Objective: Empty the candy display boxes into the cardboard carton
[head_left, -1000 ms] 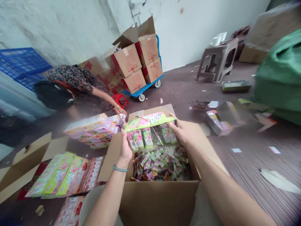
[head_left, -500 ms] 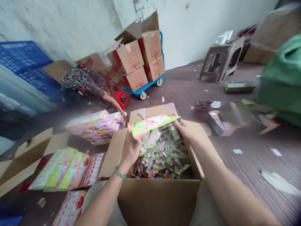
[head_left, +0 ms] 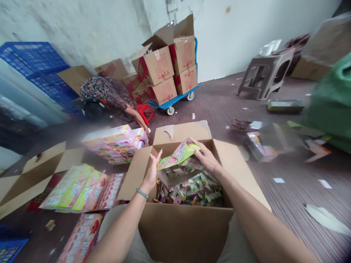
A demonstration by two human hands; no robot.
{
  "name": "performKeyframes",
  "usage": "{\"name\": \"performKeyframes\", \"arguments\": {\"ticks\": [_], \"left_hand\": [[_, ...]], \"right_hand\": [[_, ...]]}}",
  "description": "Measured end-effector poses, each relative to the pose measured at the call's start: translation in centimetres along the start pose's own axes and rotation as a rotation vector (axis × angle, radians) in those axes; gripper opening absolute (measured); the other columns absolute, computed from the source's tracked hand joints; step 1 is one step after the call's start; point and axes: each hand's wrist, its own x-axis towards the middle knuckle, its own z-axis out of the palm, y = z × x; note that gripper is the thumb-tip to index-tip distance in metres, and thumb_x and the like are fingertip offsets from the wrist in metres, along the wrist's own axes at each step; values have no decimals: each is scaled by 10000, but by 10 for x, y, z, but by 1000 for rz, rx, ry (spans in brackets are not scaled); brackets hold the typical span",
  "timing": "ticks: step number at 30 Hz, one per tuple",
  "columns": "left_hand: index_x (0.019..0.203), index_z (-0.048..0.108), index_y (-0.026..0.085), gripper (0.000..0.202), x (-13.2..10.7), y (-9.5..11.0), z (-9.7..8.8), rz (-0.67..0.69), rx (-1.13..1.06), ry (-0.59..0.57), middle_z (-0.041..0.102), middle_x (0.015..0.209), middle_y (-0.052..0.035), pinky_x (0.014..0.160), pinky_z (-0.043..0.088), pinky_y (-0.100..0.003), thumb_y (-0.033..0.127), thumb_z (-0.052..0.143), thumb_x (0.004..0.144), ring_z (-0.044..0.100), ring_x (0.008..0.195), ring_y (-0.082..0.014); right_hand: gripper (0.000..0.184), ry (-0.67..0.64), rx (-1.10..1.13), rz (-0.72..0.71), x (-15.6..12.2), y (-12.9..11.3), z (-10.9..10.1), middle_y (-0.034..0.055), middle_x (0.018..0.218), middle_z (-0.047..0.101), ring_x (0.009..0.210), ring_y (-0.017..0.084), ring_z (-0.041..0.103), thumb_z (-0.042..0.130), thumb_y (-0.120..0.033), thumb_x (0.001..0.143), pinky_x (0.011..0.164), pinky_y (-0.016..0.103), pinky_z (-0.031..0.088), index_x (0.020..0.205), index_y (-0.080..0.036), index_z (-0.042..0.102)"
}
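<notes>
Over an open carton (head_left: 186, 228) between my legs hangs a green-and-pink printed packet (head_left: 179, 155), bent and tilted, with a clear or greyish side facing me. My right hand (head_left: 207, 159) grips its right end, fingers over the printed face. At the packet's left end is my left hand (head_left: 151, 171), thumb and fingers apart; whether it touches the packet is hard to see. A bead bracelet circles that wrist. Below, inside the carton, lies a heap of small green and pink sachets (head_left: 189, 190).
Flat printed packs (head_left: 87, 190) lie at left beside another open carton (head_left: 41, 164). Stacked boxes (head_left: 117, 142) stand near a bending co-worker (head_left: 109, 95). Behind are a loaded blue trolley (head_left: 175, 101) and a stool (head_left: 265, 69). Torn packaging (head_left: 270, 142) litters the floor at right.
The packet has twisted and sagged, and its right end now bends upward. My left fingers have loosened from its left end. My right hand has shifted slightly left.
</notes>
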Motion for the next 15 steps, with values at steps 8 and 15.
{"name": "performKeyframes", "arguments": {"ticks": [8,15], "left_hand": [[1632,399,286,854,-2,37,4,403,-16,17,490,1629,-74,1278,329,-411,666,644,908,388,1548,-296],[1638,383,312,790,11,15,-9,365,102,110,365,1711,-39,1321,227,-424,750,394,981,303,1590,-266]], "right_hand": [[953,180,193,170,4,3,3,76,1574,535,1523,307,418,411,-902,877,1284,476,328,1586,-268,466],[1003,128,82,110,-6,-8,9,125,1657,394,1555,344,337,452,-907,853,1309,545,212,1629,-275,380]]}}
